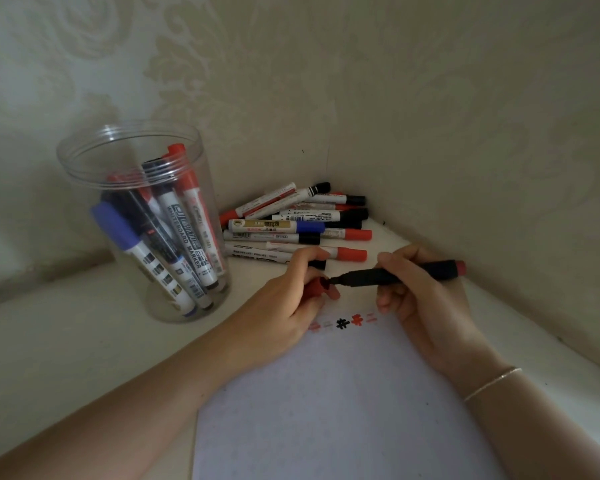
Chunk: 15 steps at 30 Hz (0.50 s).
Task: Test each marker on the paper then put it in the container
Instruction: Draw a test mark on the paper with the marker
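My right hand (426,299) grips a black-barrelled marker (395,273) w/ a red end plug, fingers curled round the barrel, nib pointing left. My left hand (284,299) pinches its red cap (321,289) btw thumb & fingertips, cap mouth facing the nib, the two nearly touching, just above the top edge of the paper (343,393). Can't tell from here if the cap is coming off or going on.

Test marks (347,322) sit in a row at the paper's top edge, red & black, some faint. Clear plastic jar (136,216) stands to my left on the bench (66,341), several markers already upright in it. Untested pile (291,223) lies in the corner by the wall, just behind my left hand.

Risks, as I judge them:
- Nib misses the cap mouth, ink on my left fingertips or a stray streak on the paper.
- Cap not pushed fully home, marker dries out in the jar.
- Left knuckles are close to the nearest pile markers; a nudge rolls them.
- Reaching across to the jar, my arm could drag the paper or smear fresh marks.
- Jar is tall & light-looking; dropping the marker in hard against the rim could tip it.
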Each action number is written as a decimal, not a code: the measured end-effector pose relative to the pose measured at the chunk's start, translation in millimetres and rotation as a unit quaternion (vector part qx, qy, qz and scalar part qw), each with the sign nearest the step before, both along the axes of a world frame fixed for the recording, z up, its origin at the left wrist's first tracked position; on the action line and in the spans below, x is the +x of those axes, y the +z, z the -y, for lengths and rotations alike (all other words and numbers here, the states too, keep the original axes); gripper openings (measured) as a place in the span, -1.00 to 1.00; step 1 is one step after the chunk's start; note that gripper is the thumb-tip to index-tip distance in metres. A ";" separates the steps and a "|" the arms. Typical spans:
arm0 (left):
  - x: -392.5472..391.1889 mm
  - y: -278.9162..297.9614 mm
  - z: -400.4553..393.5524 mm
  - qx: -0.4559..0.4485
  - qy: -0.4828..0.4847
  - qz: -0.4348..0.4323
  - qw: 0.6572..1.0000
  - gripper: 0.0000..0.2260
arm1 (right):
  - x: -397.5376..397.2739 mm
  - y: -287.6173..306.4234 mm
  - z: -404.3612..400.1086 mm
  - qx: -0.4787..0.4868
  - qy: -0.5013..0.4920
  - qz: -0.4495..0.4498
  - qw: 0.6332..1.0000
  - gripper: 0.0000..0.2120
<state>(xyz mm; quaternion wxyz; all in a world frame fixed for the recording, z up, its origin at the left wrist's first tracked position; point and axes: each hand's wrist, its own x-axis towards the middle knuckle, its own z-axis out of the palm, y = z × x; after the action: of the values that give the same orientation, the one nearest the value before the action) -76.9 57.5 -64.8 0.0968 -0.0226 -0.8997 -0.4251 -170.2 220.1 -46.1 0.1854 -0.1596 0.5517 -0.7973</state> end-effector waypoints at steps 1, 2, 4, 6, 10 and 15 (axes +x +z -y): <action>0.0 0.1 -0.2 -0.005 0.000 -0.002 1.000 -0.64 | 0.2 -0.2 -0.1 0.007 0.001 -0.005 1.000 -0.82; -0.2 0.1 -0.3 -0.011 0.000 -0.003 1.000 -0.63 | 0.2 -0.4 -0.5 0.015 0.002 -0.008 1.000 -0.82; -0.9 -1.0 0.0 -0.020 0.000 -0.004 1.000 -0.64 | -0.3 -1.1 -1.2 0.027 0.006 -0.014 1.000 -0.83; -1.5 -1.7 0.2 -0.028 0.001 -0.008 1.000 -0.67 | -1.5 -1.6 -1.9 0.028 0.014 -0.017 0.999 -0.85; -1.9 -1.7 -0.2 -0.037 0.006 -0.017 0.999 -0.72 | -2.0 -2.6 -3.0 0.021 0.043 -0.021 0.999 -0.91; -0.5 -1.6 -1.7 -0.059 0.004 -0.038 0.998 -0.68 | -4.3 -3.3 -4.7 -0.013 0.092 0.023 0.995 -0.71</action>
<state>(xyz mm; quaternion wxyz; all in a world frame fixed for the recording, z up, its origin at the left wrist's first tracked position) -77.4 59.3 -66.4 0.1308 -0.0405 -0.9189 -0.3700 -174.4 224.8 -49.4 0.2686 -0.1940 0.5195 -0.7876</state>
